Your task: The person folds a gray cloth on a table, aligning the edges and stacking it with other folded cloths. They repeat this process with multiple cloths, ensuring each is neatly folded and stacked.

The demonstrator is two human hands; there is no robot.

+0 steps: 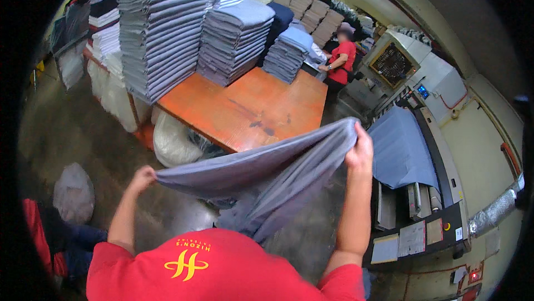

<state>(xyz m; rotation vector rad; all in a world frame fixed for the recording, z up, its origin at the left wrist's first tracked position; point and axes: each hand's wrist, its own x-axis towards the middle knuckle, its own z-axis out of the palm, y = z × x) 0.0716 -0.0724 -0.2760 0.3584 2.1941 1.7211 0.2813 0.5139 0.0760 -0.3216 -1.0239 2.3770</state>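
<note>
A large grey-blue cloth (261, 173) hangs stretched between my hands in front of my body, its lower part drooping in folds. My left hand (144, 178) is closed on one corner at the left. Higher up on the right, my right hand (360, 148) grips the opposite corner, with its fingers partly behind the fabric. Just beyond the cloth stands an orange wooden table (250, 106). Along its far side rise a tall stack of folded grey cloths (164, 34), a lower grey stack (233, 39) and a smaller bluish stack (286, 53).
A large pressing machine (439, 190) with a blue-grey cloth (403, 145) draped over it stands at right. A co-worker in a red shirt (342, 59) is behind the table. Plastic-wrapped bundles (175, 139) sit under the table's left edge, and a filled plastic bag (74, 194) lies on the floor.
</note>
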